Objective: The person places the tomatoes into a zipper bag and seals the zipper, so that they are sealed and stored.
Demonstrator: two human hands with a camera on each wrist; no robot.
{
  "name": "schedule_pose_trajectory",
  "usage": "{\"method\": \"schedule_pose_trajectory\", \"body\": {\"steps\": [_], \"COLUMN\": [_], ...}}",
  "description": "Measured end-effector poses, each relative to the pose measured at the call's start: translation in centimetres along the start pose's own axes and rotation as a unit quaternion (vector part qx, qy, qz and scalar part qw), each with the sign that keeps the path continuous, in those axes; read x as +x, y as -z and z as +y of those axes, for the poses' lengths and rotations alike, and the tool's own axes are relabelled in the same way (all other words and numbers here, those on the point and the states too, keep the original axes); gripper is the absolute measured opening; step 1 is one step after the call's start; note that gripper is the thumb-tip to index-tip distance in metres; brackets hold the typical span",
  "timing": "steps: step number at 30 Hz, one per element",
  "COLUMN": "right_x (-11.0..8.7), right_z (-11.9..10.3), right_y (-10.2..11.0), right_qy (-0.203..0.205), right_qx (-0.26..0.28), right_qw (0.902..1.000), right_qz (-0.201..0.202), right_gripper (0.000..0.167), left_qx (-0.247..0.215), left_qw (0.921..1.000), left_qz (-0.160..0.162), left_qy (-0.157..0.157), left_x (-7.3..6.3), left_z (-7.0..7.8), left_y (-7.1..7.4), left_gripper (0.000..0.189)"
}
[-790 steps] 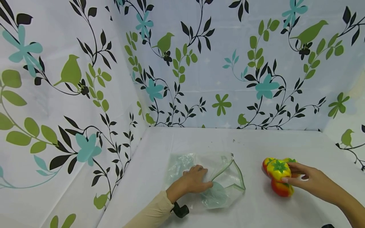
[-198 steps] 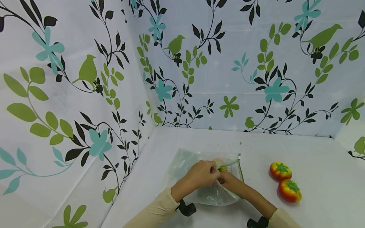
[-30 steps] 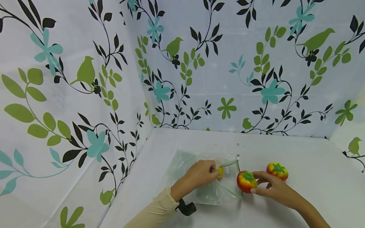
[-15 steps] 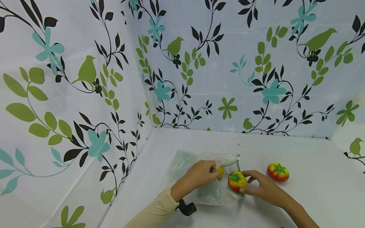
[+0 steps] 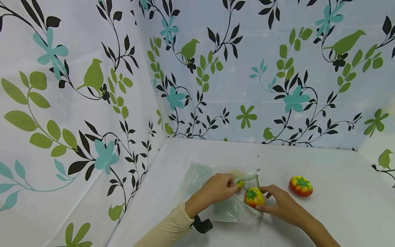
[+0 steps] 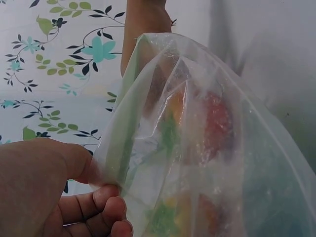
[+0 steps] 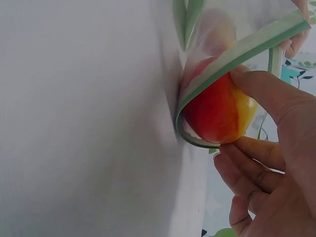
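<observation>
My left hand [image 5: 217, 187] pinches the upper edge of a clear zip bag [image 5: 199, 176] with green-tinted strips, keeping its mouth lifted. My right hand [image 5: 282, 204] grips a red-and-yellow toy persimmon [image 5: 254, 197] with a green leafy top. In the right wrist view this held persimmon [image 7: 217, 108] sits partly inside the bag's mouth, thumb above and fingers below. Another toy persimmon [image 5: 239, 184] lies inside the bag, mostly covered by my left hand. Through the plastic in the left wrist view, a blurred persimmon [image 6: 163, 217] shows low down.
One more toy persimmon [image 5: 300, 186] rests on the white table [image 5: 327, 212], right of my right hand. A black wrist strap [image 5: 202, 225] is on my left wrist. Patterned cloth [image 5: 243, 68] walls off the back and left side.
Over the last second my right hand carries the persimmon leftward into the bag's mouth; my left hand keeps still. Earlier frames show more persimmons on the table and the bag lying flat.
</observation>
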State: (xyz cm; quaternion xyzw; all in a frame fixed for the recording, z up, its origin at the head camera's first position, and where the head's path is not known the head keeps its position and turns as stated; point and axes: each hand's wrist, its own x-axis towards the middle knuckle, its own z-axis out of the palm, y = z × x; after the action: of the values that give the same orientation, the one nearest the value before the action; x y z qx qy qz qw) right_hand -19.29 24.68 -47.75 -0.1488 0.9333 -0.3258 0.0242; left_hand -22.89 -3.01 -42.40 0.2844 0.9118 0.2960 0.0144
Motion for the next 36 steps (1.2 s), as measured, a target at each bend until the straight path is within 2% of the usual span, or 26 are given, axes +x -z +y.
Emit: {"method": "schedule_pose_trajectory", "body": {"steps": [6, 12, 22, 26, 30, 36], "right_x": [0.2, 0.7, 1.4, 1.7, 1.9, 2.3], "right_z": [-0.5, -1.1, -2.2, -2.2, -2.2, -2.1], "right_y": [-0.4, -1.1, -2.3, -2.6, -2.9, -3.3], "right_qy": [0.003, 0.000, -0.030, -0.015, 0.010, 0.042], "right_qx": [-0.011, -0.009, 0.049, 0.074, 0.100, 0.099], "right_qw": [0.9999, 0.9999, 0.9983, 0.9972, 0.9949, 0.9942], "right_qz": [0.004, 0.009, 0.007, 0.007, 0.008, 0.010], "right_gripper": [0.065, 0.069, 0.068, 0.065, 0.056, 0.041], "left_qx": [0.000, 0.000, 0.004, 0.006, 0.004, 0.006], "left_qw": [1.0000, 0.9999, 0.9999, 0.9998, 0.9999, 0.9997], "left_qz": [0.001, -0.004, -0.006, -0.009, -0.009, -0.008], "left_qy": [-0.009, -0.011, -0.015, -0.014, -0.012, -0.022], "left_x": [0.1, 0.0, -0.1, -0.1, -0.2, -0.2], "left_z": [0.1, 0.3, 0.2, 0.3, 0.3, 0.3], "left_y": [0.1, 0.2, 0.2, 0.3, 0.4, 0.3], "left_gripper": [0.030, 0.027, 0.020, 0.018, 0.019, 0.022]}}
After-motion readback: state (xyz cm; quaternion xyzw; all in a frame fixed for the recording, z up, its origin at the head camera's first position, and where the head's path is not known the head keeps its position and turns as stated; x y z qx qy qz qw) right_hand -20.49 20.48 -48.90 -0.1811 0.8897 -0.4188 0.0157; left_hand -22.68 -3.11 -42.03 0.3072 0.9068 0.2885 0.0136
